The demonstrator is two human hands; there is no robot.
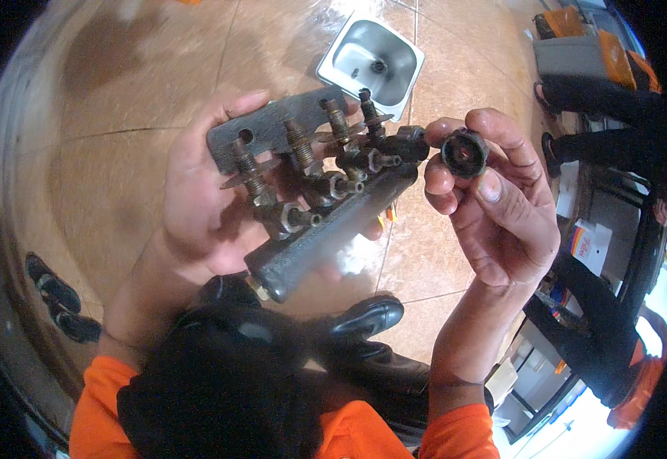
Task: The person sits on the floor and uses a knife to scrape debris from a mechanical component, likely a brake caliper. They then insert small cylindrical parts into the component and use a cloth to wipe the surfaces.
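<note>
My left hand (196,199) is closed round a dark metal valve manifold (333,222), which lies tilted across the palm. Several threaded brass-coloured valve stems stand up from its thick pipe, with hex fittings and small nozzles along the near side. Behind the stems runs a flat grey metal bracket (280,122) with a round hole in it. My right hand (509,206) pinches a dark, hollow round nut (464,153) between thumb and fingers, its open face turned up. The nut is held just right of the manifold's right end, apart from it. Most of my left fingers are hidden beneath the manifold.
On the tiled floor (150,115) beyond my hands stands a rectangular steel basin (417,73) with small dark parts inside. A black boot (375,314) is below, and dark sandals (50,287) lie far left. People in dark trousers (605,157) stand at right beside shelving.
</note>
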